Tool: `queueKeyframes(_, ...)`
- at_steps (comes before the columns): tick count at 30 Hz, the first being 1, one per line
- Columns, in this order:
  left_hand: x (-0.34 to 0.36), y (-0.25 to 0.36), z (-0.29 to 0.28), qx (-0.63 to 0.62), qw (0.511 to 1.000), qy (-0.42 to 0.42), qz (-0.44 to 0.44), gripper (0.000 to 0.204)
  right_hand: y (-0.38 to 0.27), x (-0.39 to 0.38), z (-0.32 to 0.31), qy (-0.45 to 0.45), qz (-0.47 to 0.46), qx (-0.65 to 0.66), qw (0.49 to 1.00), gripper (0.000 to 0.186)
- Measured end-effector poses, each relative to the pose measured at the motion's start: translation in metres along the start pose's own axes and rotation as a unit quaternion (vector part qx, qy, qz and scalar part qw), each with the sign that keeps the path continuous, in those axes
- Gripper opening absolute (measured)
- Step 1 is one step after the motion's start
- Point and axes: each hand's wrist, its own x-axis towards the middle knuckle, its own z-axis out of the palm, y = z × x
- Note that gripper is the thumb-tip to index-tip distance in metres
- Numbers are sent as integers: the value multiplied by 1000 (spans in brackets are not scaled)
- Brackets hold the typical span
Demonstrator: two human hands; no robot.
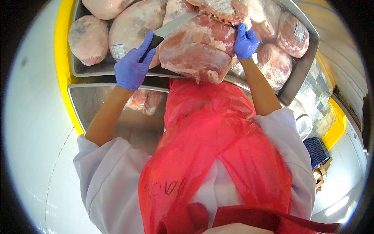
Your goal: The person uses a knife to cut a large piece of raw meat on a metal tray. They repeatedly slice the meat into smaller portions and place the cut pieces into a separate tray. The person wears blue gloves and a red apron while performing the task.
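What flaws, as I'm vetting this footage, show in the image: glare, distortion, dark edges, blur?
Head view: fisheye distortion curves the metal tray; black vignetting fills the corners; bright streaks glare on the pale surface at lower right; the knife blade looks fairly distinct.

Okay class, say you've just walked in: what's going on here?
A person in a red apron is working on raw meat. The blue-gloved left hand holds a black-handled knife, its blade at the meat; the right hand grips the meat's edge. Wrapped meat pieces lie around it in a metal tub.
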Motion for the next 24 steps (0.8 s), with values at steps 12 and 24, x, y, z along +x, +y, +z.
queueKeyframes(12,-25,-16,67,-14,998,39,-47,61,-6,2,-3,-5,24,-23,999,29)
queueKeyframes(24,-21,-3,4,-71,993,-25,-94,51,9,4,-5,-8,7,-33,999,29)
